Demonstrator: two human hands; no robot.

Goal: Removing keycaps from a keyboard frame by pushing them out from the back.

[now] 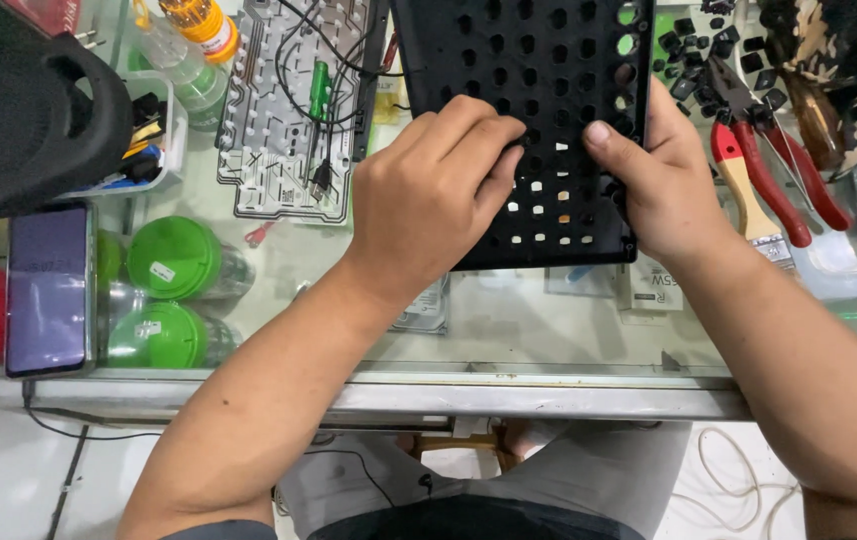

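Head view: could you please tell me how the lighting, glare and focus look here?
Head view: bright, even light; soft shadows under both hands on the black perforated frame; the glass counter shows mild glare; left hand and right hand are sharp; straight edges bow slightly toward the corners.

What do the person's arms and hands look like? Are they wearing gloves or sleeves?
No gloves and no sleeves show: the left hand and the right hand are bare, and both forearms are bare as far as the picture shows. There are no rings, watch or bracelets in view. The fingernails are short and plain.
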